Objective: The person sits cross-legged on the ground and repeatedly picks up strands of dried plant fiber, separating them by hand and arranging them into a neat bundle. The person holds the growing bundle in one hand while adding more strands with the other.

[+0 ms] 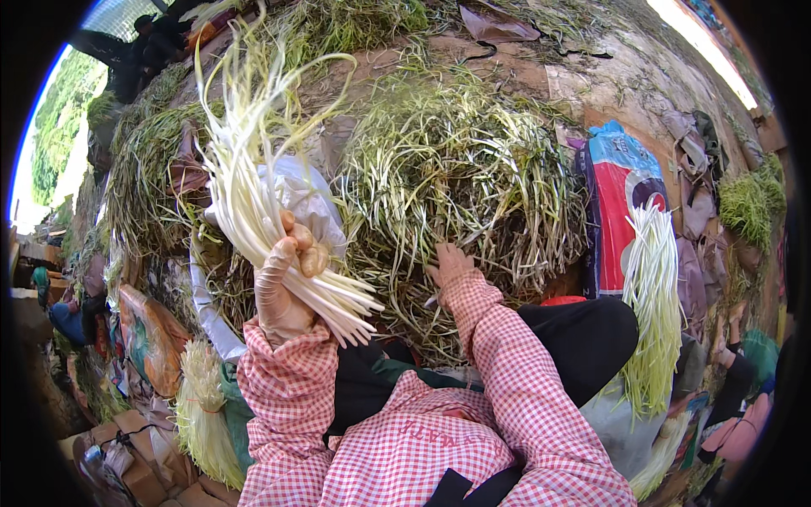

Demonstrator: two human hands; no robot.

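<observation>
My left hand point(288, 272), in what looks like a thin wrinkled glove, is raised and closed around a bundle of blanched chive-like stalks point(244, 184). Their white butt ends point down to the right, and the limp yellowish leaf tips fan out above. Before me lies a large heap of loose green and pale stalks point(456, 165), with dry, brownish matter mixed in. At its near edge, my right hand point(453, 269) touches the heap with fingers extended and nothing visible in its grasp. Some of its fingertips are hard to make out among the stalks.
To the right, a neat pale bundle point(652, 304) lies on a red and blue printed sack point(611, 209). A tied bundle point(206, 412) stands at lower left. A white plastic bag point(304, 196) sits behind my left hand. Other people point(738, 405) are at the edges.
</observation>
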